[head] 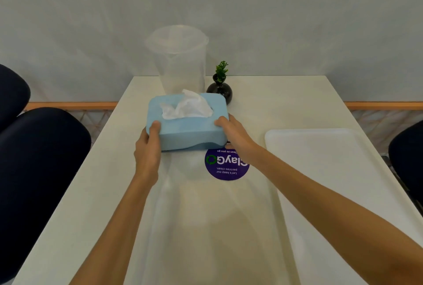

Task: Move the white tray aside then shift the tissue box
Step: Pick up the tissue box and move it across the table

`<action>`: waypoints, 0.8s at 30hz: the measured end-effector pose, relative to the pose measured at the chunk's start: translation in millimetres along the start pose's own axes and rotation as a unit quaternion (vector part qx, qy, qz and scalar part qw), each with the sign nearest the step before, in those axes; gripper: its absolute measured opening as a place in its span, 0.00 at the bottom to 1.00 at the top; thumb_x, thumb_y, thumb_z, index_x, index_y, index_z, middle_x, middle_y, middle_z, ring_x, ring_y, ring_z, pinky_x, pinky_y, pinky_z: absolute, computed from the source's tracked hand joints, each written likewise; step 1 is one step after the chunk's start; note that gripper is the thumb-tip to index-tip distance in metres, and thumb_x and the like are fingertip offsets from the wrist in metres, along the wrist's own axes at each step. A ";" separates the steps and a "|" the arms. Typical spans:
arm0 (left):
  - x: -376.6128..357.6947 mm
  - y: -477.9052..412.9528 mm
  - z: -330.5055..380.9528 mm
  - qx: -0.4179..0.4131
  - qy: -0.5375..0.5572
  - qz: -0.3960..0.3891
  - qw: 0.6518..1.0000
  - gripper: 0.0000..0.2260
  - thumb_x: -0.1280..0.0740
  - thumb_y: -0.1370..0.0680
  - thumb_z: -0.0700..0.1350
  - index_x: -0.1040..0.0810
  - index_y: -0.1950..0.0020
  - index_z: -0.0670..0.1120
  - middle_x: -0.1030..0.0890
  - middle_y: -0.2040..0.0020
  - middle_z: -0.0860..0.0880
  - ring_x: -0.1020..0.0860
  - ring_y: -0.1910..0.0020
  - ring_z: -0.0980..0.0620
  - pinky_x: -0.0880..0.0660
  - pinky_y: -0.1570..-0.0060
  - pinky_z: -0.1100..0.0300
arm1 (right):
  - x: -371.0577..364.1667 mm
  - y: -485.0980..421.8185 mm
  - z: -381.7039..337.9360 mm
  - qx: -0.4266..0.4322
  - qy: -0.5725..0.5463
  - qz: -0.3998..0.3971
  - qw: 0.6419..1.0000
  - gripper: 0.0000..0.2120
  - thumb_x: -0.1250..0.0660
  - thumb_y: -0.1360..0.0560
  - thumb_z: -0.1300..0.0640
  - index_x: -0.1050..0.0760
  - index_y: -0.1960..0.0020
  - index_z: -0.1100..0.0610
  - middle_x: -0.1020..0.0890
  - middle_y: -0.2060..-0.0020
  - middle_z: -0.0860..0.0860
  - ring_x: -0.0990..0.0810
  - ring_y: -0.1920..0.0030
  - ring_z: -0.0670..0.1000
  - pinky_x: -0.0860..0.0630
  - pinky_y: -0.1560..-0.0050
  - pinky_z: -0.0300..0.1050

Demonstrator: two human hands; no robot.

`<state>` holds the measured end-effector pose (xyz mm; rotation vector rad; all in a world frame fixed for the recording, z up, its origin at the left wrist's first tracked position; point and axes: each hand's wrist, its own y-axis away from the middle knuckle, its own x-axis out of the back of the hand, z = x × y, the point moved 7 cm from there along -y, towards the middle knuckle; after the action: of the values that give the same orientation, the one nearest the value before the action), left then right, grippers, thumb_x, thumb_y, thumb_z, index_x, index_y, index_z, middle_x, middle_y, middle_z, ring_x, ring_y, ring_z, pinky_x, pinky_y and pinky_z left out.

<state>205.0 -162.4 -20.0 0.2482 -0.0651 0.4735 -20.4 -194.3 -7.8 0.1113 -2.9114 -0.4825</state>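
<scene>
A light blue tissue box (190,130) with a white tissue sticking out of its top sits at the middle of the white table (206,227). My left hand (147,149) grips the box's near left corner, thumb on top. My right hand (235,136) grips its near right corner. The white tray (325,165) lies flat along the table's right side, apart from both hands.
A clear plastic lidded container (180,60) and a small black vase with a green plant (220,89) stand just behind the box. A round purple sticker (225,167) lies on the table below my right hand. Dark chairs flank the table at left (41,159) and right (409,159).
</scene>
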 end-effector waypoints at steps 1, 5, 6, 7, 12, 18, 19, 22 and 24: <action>-7.8 6.9 3.5 -0.009 0.004 -0.006 1.000 0.23 0.40 0.25 0.64 0.29 0.33 0.56 0.26 0.44 0.53 0.27 0.41 0.48 0.28 0.35 0.44 | 10.7 2.7 -3.4 0.009 -0.001 0.004 1.000 0.21 0.44 0.24 0.49 0.36 0.32 0.50 0.24 0.42 0.54 0.24 0.43 0.56 0.25 0.40 0.55; -49.0 36.2 21.0 -0.043 0.021 -0.034 0.998 0.21 0.40 0.23 0.62 0.29 0.33 0.56 0.24 0.44 0.53 0.25 0.41 0.49 0.27 0.36 0.46 | 64.3 13.7 -20.7 0.046 0.012 0.021 0.999 0.23 0.43 0.26 0.49 0.36 0.31 0.51 0.26 0.41 0.52 0.27 0.43 0.53 0.24 0.47 0.52; -61.7 43.3 24.9 -0.046 0.027 -0.045 0.998 0.21 0.40 0.23 0.61 0.29 0.32 0.56 0.23 0.43 0.52 0.25 0.41 0.49 0.26 0.37 0.48 | 79.5 15.6 -23.5 0.050 0.015 0.031 0.998 0.24 0.43 0.27 0.48 0.35 0.32 0.51 0.26 0.41 0.52 0.27 0.44 0.52 0.24 0.50 0.50; -75.2 49.4 28.0 -0.046 0.032 -0.057 0.997 0.21 0.40 0.23 0.61 0.30 0.32 0.56 0.23 0.42 0.52 0.24 0.41 0.49 0.26 0.38 0.49 | 94.6 16.4 -25.1 0.052 0.016 0.042 0.998 0.23 0.43 0.28 0.48 0.33 0.33 0.51 0.25 0.41 0.51 0.26 0.46 0.50 0.25 0.53 0.48; -145.6 68.7 43.5 -0.055 0.018 -0.120 0.991 0.22 0.41 0.23 0.62 0.32 0.31 0.57 0.24 0.41 0.52 0.25 0.42 0.50 0.25 0.45 0.54 | 168.0 13.8 -22.8 0.036 0.001 0.102 0.994 0.19 0.43 0.25 0.51 0.32 0.35 0.52 0.26 0.43 0.50 0.27 0.45 0.52 0.27 0.59 0.45; -205.8 66.1 47.5 -0.059 -0.029 -0.177 0.982 0.22 0.43 0.20 0.59 0.34 0.28 0.52 0.27 0.44 0.51 0.28 0.47 0.53 0.32 0.56 0.65 | 217.5 -0.7 -2.4 -0.015 -0.020 0.149 0.989 0.11 0.42 0.25 0.51 0.32 0.43 0.51 0.27 0.49 0.51 0.28 0.46 0.53 0.27 0.49 0.54; -212.7 61.3 46.9 -0.055 -0.032 -0.180 0.982 0.22 0.44 0.20 0.59 0.34 0.28 0.52 0.28 0.44 0.51 0.29 0.47 0.53 0.32 0.59 0.67 | 220.6 -4.2 -0.8 -0.021 -0.028 0.155 0.987 0.11 0.42 0.25 0.51 0.32 0.44 0.51 0.27 0.49 0.51 0.28 0.46 0.54 0.27 0.49 0.54; -304.5 31.3 46.4 -0.041 -0.073 -0.218 0.972 0.22 0.44 0.20 0.59 0.33 0.30 0.50 0.28 0.45 0.50 0.28 0.48 0.52 0.32 0.60 0.65 | 280.6 -58.2 12.4 -0.060 -0.045 0.196 0.978 0.11 0.41 0.26 0.51 0.32 0.44 0.51 0.27 0.51 0.51 0.29 0.46 0.54 0.27 0.50 0.53; -312.8 24.3 51.8 -0.019 -0.077 -0.224 0.971 0.22 0.44 0.21 0.59 0.32 0.31 0.49 0.27 0.45 0.50 0.28 0.48 0.51 0.32 0.53 0.61 | 284.5 -66.0 11.8 -0.075 -0.051 0.186 0.978 0.11 0.40 0.27 0.50 0.31 0.45 0.51 0.27 0.53 0.51 0.29 0.47 0.54 0.27 0.51 0.53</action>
<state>-84.3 -293.0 -1.9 0.2524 -0.1661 0.0021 -298.6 -282.6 8.8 -0.4851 -2.8795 -0.6506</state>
